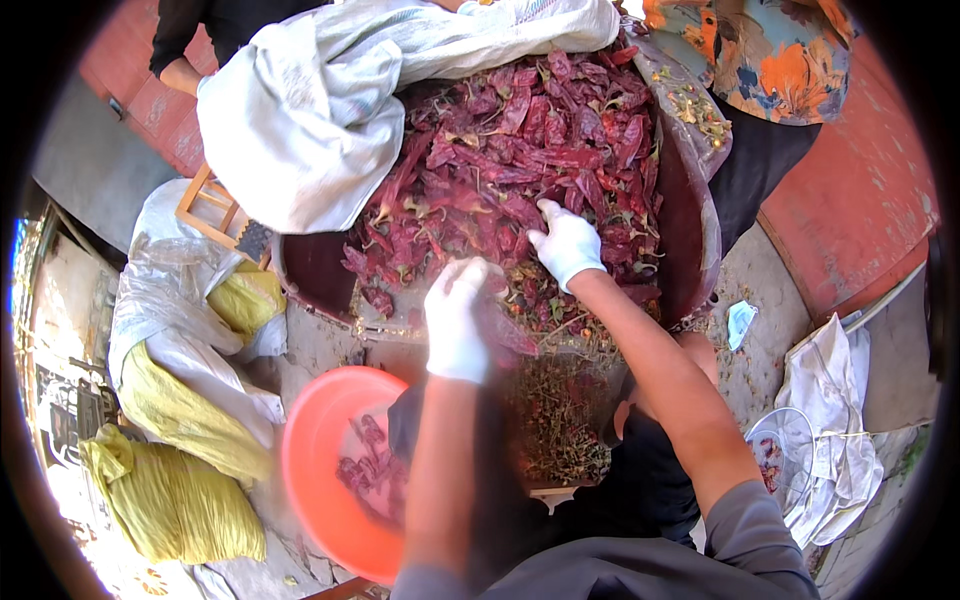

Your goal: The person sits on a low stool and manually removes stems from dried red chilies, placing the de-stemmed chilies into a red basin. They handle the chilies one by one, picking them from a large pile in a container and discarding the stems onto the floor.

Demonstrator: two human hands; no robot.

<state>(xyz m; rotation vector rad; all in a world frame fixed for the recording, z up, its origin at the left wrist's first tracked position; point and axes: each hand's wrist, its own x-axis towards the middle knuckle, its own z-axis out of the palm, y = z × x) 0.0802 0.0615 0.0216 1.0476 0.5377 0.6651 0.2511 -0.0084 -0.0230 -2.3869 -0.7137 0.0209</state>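
My left hand (pixel 456 322), in a white glove, is above the near edge of a big heap of dried red peppers (pixel 517 150). Its fingers are curled around a dried pepper (pixel 514 330), which is blurred by motion. Farther right, my right hand (pixel 570 244), also gloved, reaches onto the heap. Its thumb and forefinger are apart beside a pepper (pixel 523 212); whether they touch it is unclear. Broken stems and bits (pixel 562 420) fill a container below the heap's near edge, between my legs.
An orange plastic basin (pixel 304 450) holding some peppers stands at left. A white woven sack (pixel 300 135) drapes over the heap's far left. Yellow sacks (pixel 172 502), a wooden frame (pixel 210 202), a wire basket (pixel 787 442) and a blue face mask (pixel 740 324) lie around. Two people are opposite.
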